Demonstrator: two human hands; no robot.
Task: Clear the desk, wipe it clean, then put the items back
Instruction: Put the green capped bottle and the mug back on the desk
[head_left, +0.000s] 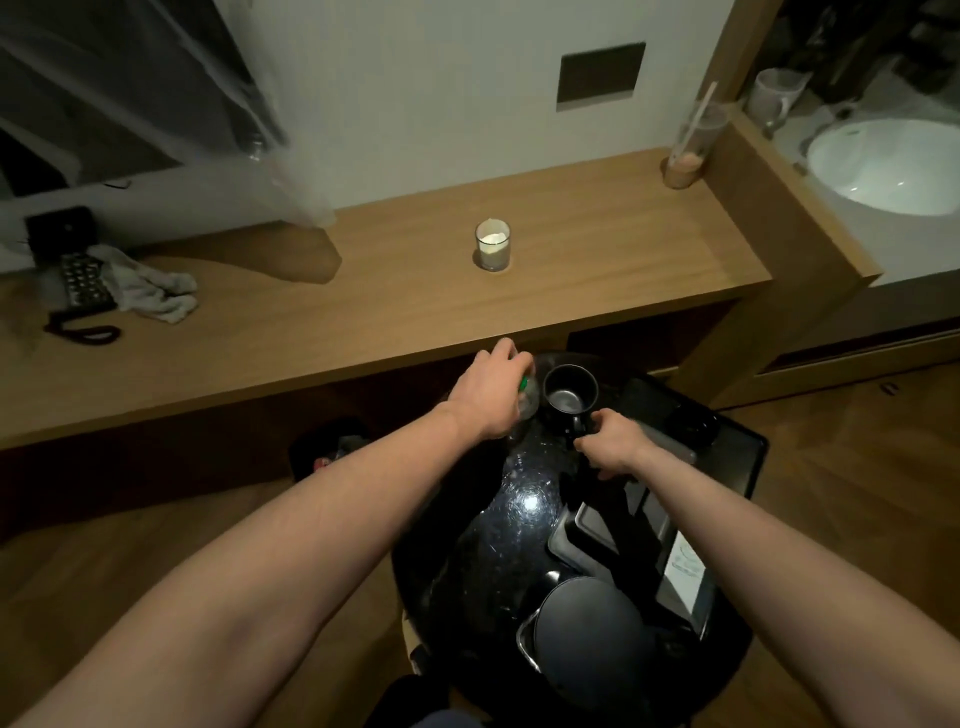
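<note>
a: where are the hands?
b: both over the round black stand (519, 519) in front of the table (415, 301). the left hand (488, 395) is curled over a clear bottle (525, 402) with a green cap, fingers wrapped round its top

a: and the right?
b: the right hand (615, 441) has its fingers closed on the handle of a black mug (569, 395). the mug stands upright on the stand, just beside the bottle, mouth up

a: what else is on that stand?
b: a black tray (737, 457) on its right side, hanging past the stand's edge, with dark flat things in it that i cannot make out. nearer the person, a black kettle (592, 634) with a round lid, touching the tray's near end

a: and the table itself?
b: a glass (492, 245) with something white in it stands near the middle. at the far left a black phone (78, 275) with a coiled cord, and a crumpled grey cloth (150, 286) just beside it, touching its right edge. at the far right corner a tall plastic cup (691, 150) with a straw, against the wooden partition

a: past the partition?
b: a white sink (883, 166) and a clear mug (774, 96) on that counter
</note>
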